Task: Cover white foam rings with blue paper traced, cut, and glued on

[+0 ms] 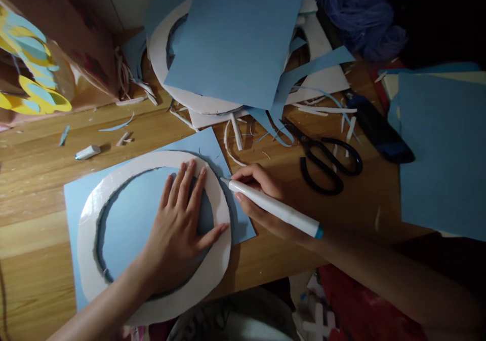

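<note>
A white oval ring [89, 224], rough along its inner edge, lies on a sheet of light blue paper [131, 229]. My left hand [180, 224] rests flat with fingers spread, its fingertips and thumb pressing on the ring's upper right part. In my right hand [261, 194] is a white marker [277, 209] with a blue end. Its tip meets the blue paper right beside the ring's outer edge. The marker's cap [87, 152] lies loose on the wooden table to the upper left of the paper.
Black-handled scissors [322, 158] and a dark cutter-like tool [379, 125] lie right of my hands. Another blue sheet [235, 37] covers a second white ring [159, 52] at the back. Blue sheets [440, 153] are stacked at right. Paper scraps [235, 130] litter the table [34, 179]; blue-purple strands [364, 16] lie behind.
</note>
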{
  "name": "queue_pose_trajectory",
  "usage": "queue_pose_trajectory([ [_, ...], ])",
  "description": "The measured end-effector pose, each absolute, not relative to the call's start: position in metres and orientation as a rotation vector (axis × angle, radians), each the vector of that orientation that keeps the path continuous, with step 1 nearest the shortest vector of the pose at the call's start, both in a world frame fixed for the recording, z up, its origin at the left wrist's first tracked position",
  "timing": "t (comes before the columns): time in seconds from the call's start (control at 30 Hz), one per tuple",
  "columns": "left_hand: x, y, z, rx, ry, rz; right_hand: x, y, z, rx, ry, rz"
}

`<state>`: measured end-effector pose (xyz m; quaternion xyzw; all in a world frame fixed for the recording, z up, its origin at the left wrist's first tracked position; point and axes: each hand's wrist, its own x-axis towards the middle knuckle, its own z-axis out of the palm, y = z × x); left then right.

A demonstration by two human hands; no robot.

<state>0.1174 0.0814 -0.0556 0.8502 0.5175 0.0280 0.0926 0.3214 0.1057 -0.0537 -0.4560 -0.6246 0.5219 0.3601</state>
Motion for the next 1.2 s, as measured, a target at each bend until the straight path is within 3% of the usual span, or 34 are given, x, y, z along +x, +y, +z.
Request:
queue_pose_trajectory([
  [0.9, 0.109, 0.072, -0.041, 2.578, 1.432, 0.106, 0.325, 0.102, -0.058, -1.196, -1.577, 1.407],
  [1.2, 0.043, 0.045, -0.037, 2.252, 2.083, 0.257, 0.305, 0.108, -0.041, -1.292, -1.641, 1.155],
])
